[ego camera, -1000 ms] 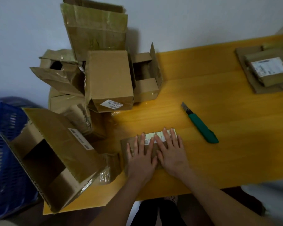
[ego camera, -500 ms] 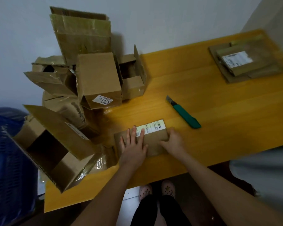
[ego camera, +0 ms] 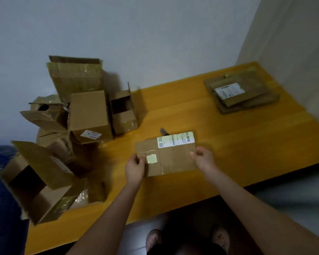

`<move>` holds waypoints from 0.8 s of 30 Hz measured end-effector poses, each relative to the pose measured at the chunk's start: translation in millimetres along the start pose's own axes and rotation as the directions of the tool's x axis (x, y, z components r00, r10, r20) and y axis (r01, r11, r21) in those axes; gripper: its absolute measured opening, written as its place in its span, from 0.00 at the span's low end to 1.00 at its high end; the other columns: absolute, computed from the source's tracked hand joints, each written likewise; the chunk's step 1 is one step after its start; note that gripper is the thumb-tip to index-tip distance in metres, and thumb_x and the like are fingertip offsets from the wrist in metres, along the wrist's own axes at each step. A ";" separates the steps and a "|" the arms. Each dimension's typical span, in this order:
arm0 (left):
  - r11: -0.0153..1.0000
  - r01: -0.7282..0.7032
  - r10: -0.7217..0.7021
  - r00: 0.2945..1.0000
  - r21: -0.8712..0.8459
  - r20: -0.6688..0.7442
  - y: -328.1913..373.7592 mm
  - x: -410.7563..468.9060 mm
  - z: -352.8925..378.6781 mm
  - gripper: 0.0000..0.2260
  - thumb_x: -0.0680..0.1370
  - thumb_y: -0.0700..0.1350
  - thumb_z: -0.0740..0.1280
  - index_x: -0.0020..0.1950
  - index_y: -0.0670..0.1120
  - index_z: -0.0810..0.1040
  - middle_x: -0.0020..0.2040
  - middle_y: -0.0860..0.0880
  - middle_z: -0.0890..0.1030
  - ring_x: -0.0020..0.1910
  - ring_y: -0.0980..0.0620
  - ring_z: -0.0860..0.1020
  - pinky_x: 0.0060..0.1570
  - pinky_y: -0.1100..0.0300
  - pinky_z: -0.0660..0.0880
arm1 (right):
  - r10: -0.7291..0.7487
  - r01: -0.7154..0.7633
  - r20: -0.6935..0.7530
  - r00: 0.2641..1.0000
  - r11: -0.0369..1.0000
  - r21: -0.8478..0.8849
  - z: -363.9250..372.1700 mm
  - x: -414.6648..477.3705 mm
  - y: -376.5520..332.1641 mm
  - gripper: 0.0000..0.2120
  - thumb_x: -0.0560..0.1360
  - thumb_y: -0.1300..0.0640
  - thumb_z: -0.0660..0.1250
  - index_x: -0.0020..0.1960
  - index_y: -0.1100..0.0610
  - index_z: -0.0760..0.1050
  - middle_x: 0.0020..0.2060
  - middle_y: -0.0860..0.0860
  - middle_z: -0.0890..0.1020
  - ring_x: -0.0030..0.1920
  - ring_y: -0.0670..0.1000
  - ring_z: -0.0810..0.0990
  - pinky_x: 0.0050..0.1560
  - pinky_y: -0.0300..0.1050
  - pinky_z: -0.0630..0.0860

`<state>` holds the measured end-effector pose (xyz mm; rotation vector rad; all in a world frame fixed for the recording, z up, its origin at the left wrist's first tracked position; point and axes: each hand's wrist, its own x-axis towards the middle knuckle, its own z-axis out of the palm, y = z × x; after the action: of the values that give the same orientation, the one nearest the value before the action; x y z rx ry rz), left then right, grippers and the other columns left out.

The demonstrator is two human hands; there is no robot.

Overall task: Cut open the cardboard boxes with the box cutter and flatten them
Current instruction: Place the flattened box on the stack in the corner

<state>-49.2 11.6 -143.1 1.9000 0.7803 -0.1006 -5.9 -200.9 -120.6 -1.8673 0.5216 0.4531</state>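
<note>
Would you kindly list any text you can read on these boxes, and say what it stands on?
Held flattened box, white label: barcodes, print too blurred to read.
Closed box in pile, sticker: blurred.
Far flattened stack, shipping label: blurred.
No text is legible.

Plain room, likely a home. Bare pale walls (ego camera: 155, 43) corner a yellow wooden table (ego camera: 247, 144). Slippered feet (ego camera: 153, 238) at bottom centre.

Head-worn, steeply down over table (ego camera: 247, 144)
</note>
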 end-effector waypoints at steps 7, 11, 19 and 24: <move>0.997 0.007 -0.011 0.999 -0.078 -0.046 71.5 -43.8 97.7 0.09 0.80 0.47 0.64 0.55 0.43 0.77 0.49 0.46 0.80 0.50 0.46 0.78 0.52 0.48 0.77 | -0.025 0.028 -0.034 0.999 0.997 0.076 -109.4 37.8 16.8 0.08 0.79 0.63 0.63 0.57 0.60 0.74 0.50 0.54 0.78 0.48 0.52 0.75 0.49 0.45 0.73; 0.997 0.011 -0.015 0.999 -0.081 -0.048 101.7 -55.5 144.3 0.08 0.80 0.47 0.65 0.55 0.44 0.77 0.50 0.46 0.80 0.51 0.45 0.78 0.54 0.45 0.77 | -0.043 0.045 -0.047 0.998 0.998 0.037 -163.6 61.6 16.9 0.04 0.79 0.61 0.64 0.50 0.53 0.72 0.53 0.54 0.80 0.50 0.53 0.78 0.53 0.51 0.77; 0.996 0.060 -0.056 0.997 -0.065 0.052 151.7 -31.0 216.0 0.11 0.81 0.44 0.62 0.61 0.42 0.78 0.51 0.46 0.79 0.51 0.47 0.76 0.56 0.49 0.75 | -0.024 0.023 -0.100 0.995 1.000 -0.015 -227.6 122.9 7.6 0.07 0.79 0.61 0.63 0.57 0.56 0.74 0.52 0.53 0.79 0.50 0.54 0.77 0.53 0.50 0.75; 0.998 0.059 -0.056 0.983 -0.013 0.173 176.2 -5.7 268.9 0.11 0.80 0.40 0.63 0.62 0.40 0.78 0.56 0.44 0.81 0.52 0.47 0.78 0.56 0.51 0.75 | 0.005 -0.020 -0.209 0.978 0.997 -0.070 -267.9 168.0 4.9 0.07 0.79 0.61 0.63 0.57 0.58 0.75 0.54 0.57 0.80 0.53 0.57 0.78 0.55 0.50 0.74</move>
<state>116.9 -263.1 -126.2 1.8242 0.7162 -0.2891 147.4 -477.5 -125.3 -1.9942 0.6651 0.2875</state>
